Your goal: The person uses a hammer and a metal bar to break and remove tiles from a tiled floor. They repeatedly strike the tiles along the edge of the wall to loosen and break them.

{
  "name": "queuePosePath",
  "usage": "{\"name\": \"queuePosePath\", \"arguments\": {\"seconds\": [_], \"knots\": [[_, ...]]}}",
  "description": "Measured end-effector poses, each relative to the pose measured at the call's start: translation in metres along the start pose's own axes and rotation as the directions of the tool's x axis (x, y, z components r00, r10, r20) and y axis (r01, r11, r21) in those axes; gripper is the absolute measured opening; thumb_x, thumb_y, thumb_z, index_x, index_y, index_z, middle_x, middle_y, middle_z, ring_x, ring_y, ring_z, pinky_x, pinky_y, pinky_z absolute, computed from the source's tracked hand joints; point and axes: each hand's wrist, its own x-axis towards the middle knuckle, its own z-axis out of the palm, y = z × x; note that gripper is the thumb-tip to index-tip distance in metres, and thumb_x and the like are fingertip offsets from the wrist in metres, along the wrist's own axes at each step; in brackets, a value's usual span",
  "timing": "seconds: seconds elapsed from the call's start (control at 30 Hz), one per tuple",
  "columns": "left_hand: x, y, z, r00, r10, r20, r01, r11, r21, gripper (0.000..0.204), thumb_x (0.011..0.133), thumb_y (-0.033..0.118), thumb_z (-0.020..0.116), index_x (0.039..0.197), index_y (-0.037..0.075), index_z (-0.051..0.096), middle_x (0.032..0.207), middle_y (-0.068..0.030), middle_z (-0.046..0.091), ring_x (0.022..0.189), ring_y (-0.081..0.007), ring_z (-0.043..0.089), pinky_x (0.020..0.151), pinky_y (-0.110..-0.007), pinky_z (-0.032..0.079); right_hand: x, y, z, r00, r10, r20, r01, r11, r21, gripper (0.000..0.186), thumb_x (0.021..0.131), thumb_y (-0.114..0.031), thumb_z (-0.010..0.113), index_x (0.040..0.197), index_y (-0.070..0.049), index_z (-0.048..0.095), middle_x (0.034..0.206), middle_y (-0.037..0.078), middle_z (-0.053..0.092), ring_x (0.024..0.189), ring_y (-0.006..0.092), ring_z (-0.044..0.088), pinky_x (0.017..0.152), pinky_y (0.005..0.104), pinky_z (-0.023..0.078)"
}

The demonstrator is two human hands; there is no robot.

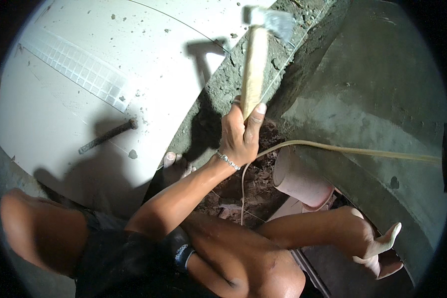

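My left hand (241,134), with a bracelet at the wrist, is wrapped around the pale wooden handle of a hammer (255,69). The hammer is held up, its metal head at the top and smeared by motion. Below it runs a strip of rough grey mortar (221,87). Off to the right, my right hand (375,251) is empty, thumb and fingers apart, near the lower edge of a grey cement surface (372,99). A dark metal bar with a thicker end (109,135), like a chisel, lies on a large white panel (149,89) at left.
A white gridded strip (77,69) lies on the panel. A pale bucket (300,179) is tipped over on reddish rubble (260,186). Across the cement surface runs a tan hose or cable (352,148). A thin string (298,47) stretches beside the mortar. My bare foot (171,161) is by the panel's edge.
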Motion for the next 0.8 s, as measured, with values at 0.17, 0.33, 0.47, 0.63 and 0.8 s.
{"name": "queuePosePath", "arguments": {"seconds": [0.17,0.33,0.47,0.63,0.8], "knots": [[0.015,-0.001,-0.011,0.869,-0.442,0.223,0.240,0.771,0.590,0.055,0.106,0.048,0.065,0.096,-0.006,0.059,0.078,-0.0263,0.063,0.071,-0.0367,0.066,0.071,-0.051,0.053,-0.003,-0.003,-0.005,1.000,0.005,-0.029,-0.005,1.000,0.000,0.073,0.083,-0.003,0.079,0.144,0.003,0.039,0.137,0.024,0.055,0.122,0.0321,0.059,0.104,0.0475,0.053],[-0.007,0.012,-0.020,0.993,-0.005,0.121,-0.036,0.942,0.333,0.055,0.107,0.050,0.063,0.094,-0.003,0.057,0.065,-0.0138,0.056,0.062,-0.0220,0.060,0.057,-0.044,0.048,-0.004,-0.003,-0.002,0.999,0.034,-0.035,-0.034,0.999,0.014,0.075,0.082,-0.003,0.079,0.145,0.003,0.038,0.138,0.024,0.054,0.122,0.0324,0.059,0.105,0.0478,0.053],[-0.004,-0.006,-0.002,0.998,-0.065,0.022,0.059,0.978,0.199,0.055,0.108,0.045,0.061,0.097,-0.009,0.058,0.067,-0.0264,0.061,0.063,-0.0442,0.067,0.058,-0.051,0.050,-0.006,-0.001,0.000,0.999,0.031,-0.022,-0.031,0.999,0.008,0.076,0.082,-0.003,0.079,0.146,0.002,0.037,0.138,0.024,0.054,0.123,0.0326,0.058,0.105,0.0481,0.053],[0.017,-0.009,-0.017,0.934,-0.273,0.232,0.110,0.835,0.540,0.063,0.106,0.052,0.063,0.094,-0.009,0.057,0.068,-0.0255,0.059,0.059,-0.0329,0.061,0.060,-0.048,0.049,-0.011,-0.001,-0.003,0.998,0.043,-0.039,-0.043,0.999,0.015,0.078,0.082,-0.002,0.079,0.147,0.002,0.036,0.138,0.024,0.054,0.124,0.0329,0.058,0.106,0.0484,0.052],[-0.017,0.007,0.000,0.990,0.120,0.070,-0.132,0.969,0.209,0.057,0.108,0.047,0.062,0.091,-0.006,0.055,0.064,-0.0212,0.055,0.059,-0.0284,0.059,0.058,-0.045,0.047,-0.011,0.000,0.000,0.999,0.040,-0.014,-0.040,0.999,0.014,0.080,0.082,-0.002,0.079,0.148,0.002,0.035,0.139,0.024,0.053,0.125,0.0331,0.057,0.107,0.0487,0.052]]}}
